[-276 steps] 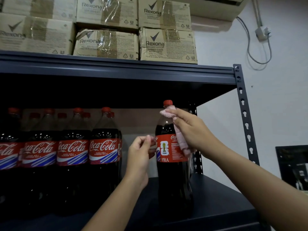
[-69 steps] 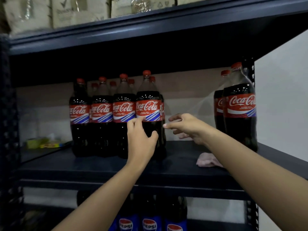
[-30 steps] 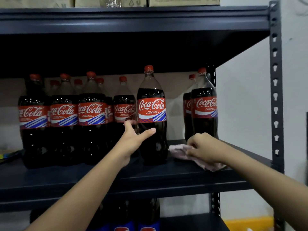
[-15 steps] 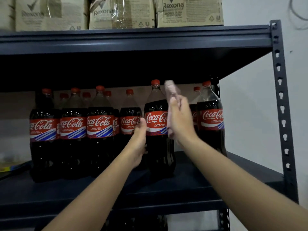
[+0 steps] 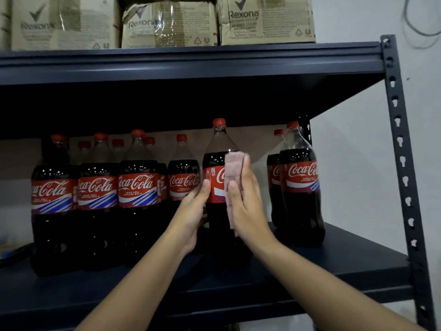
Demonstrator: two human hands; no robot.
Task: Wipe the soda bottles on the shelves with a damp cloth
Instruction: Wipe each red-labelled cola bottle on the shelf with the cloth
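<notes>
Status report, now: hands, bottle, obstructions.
Left hand grips the front bottle. Right hand presses pink cloth against its label. Neighbouring bottles stand close; none block the wipe.

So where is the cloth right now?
The pink cloth is pressed by the right hand against the front-centre bottle, which the left hand steadies.

Red caps, red labels with white script and blue-white stripes on dark cola bottles point(image 5: 137, 197). Pale pink cloth point(image 5: 233, 173) against the middle bottle point(image 5: 218, 187). Dark navy shelf point(image 5: 334, 266). Tan cardboard boxes point(image 5: 169, 25) above.
</notes>
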